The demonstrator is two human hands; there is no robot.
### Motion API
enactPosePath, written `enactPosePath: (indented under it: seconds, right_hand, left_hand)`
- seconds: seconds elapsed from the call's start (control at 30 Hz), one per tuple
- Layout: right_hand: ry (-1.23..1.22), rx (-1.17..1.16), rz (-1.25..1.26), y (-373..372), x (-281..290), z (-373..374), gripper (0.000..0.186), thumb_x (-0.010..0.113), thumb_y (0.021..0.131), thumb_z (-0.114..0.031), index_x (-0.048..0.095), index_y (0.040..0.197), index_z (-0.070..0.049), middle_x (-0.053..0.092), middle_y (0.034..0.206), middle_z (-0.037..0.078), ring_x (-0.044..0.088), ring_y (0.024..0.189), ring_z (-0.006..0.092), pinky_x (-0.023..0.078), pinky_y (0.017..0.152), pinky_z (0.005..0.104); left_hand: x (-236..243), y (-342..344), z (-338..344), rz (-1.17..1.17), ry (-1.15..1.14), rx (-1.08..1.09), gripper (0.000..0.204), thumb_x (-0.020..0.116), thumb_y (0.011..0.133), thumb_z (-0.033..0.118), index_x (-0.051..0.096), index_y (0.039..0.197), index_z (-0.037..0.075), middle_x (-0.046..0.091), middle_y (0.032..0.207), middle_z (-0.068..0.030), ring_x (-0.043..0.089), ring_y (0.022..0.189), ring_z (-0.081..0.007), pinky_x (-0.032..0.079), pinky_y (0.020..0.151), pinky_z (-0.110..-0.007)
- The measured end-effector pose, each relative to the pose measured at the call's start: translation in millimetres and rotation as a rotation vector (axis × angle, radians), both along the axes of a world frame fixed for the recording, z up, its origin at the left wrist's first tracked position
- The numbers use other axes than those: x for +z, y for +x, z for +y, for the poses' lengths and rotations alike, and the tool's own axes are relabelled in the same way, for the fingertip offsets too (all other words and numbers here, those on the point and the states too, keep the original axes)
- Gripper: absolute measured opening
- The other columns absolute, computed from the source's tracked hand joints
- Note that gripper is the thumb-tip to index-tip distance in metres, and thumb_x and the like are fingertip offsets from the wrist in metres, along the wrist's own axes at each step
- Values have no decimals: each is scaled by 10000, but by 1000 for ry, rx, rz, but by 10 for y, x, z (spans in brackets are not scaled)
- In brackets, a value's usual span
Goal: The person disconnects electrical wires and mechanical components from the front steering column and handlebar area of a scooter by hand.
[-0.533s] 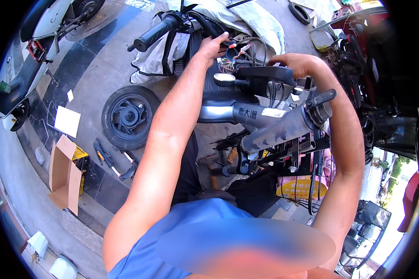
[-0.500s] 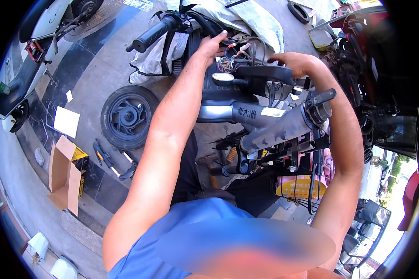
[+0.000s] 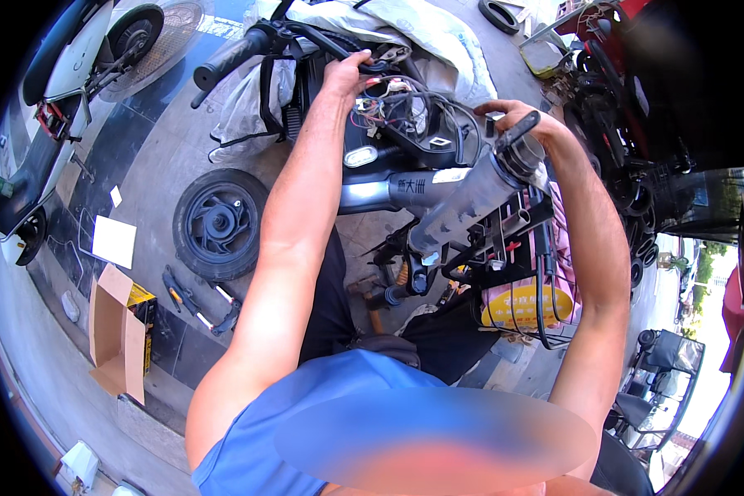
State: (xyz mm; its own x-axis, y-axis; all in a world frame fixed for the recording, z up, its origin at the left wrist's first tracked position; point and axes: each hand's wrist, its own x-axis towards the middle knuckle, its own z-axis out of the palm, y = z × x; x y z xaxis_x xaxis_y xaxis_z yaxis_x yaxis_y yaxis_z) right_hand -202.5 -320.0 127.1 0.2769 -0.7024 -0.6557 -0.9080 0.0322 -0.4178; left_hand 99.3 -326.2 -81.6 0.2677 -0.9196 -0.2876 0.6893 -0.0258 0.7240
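Toward the upper middle, my left hand [image 3: 345, 76] grips a black bar [image 3: 372, 64] by the handlebar grip [image 3: 231, 59] of a partly dismantled scooter. Coloured wires [image 3: 372, 112] and cables hang just below it, over a black housing [image 3: 422, 136] with a white oval lamp [image 3: 360, 156]. My right hand [image 3: 517, 116] has curled fingers at the housing's right edge; what they hold is partly hidden. The bare metal fork tube [image 3: 463, 207] slants up toward that hand, beside the silver-grey frame [image 3: 369, 195].
A loose wheel [image 3: 219, 223], tools [image 3: 186, 298], an open cardboard box [image 3: 117, 335] and a white square [image 3: 114, 241] lie at left. Another scooter [image 3: 54, 132] is far left. Pale sheeting [image 3: 455, 50] lies behind; dark clutter [image 3: 603, 124] and a wire basket [image 3: 529, 306] are right.
The black housing has tilted and shifted down-left, showing more of its inside and wiring. Both hands and the fork tube sit slightly farther left, and the view has shifted a little.
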Motion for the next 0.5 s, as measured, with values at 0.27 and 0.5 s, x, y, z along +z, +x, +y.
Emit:
enactPosePath:
  seconds: [0.27,0.5]
  right_hand:
    - [-316,-7,-192,-154,-32,156,497,680,835,-170,695,1306,-16,705,1235,158,667,1089,214,516,959,326]
    - [-23,228,-222,-265,-396,-2,260,759,879,-190,777,1060,-4,727,932,-5,617,816,100,541,752,304]
  left_hand:
    - [298,17,169,-158,43,35,170,744,938,184,687,917,26,682,889,-69,699,766,-194,604,675,-358]
    - [216,9,83,-54,43,50,296,756,946,321,641,817,82,650,797,-57,665,687,-206,535,603,-319]
